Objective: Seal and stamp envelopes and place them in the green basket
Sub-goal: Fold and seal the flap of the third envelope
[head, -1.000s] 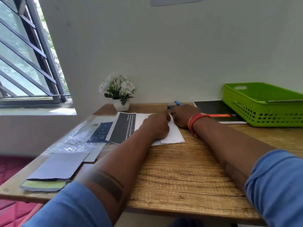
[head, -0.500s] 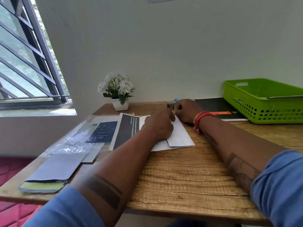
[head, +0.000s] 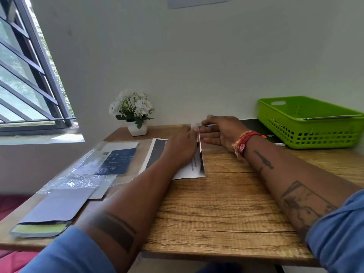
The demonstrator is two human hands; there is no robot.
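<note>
A white envelope (head: 198, 166) stands tilted up on its long edge in the middle of the wooden table (head: 226, 209). My left hand (head: 181, 148) grips it from the left near its top. My right hand (head: 220, 131) is on the other side, fingers straight and lying against the envelope's right face near the top corner. The green basket (head: 315, 134) sits at the back right against the wall, and a flat envelope (head: 332, 117) lies across its inside. A small blue object (head: 208, 125) shows between my right fingers; I cannot tell what it is.
A potted white flower (head: 134, 115) stands at the back by the wall. A dark printed sheet (head: 155, 152), a clear plastic sleeve (head: 88, 170) and grey envelopes (head: 53, 211) lie on the left. A black notebook (head: 262, 131) lies beside the basket. A barred window is on the left.
The envelope lay flat under both hands; now my left hand has raised it onto its edge. My right hand has opened and moved to its right side.
</note>
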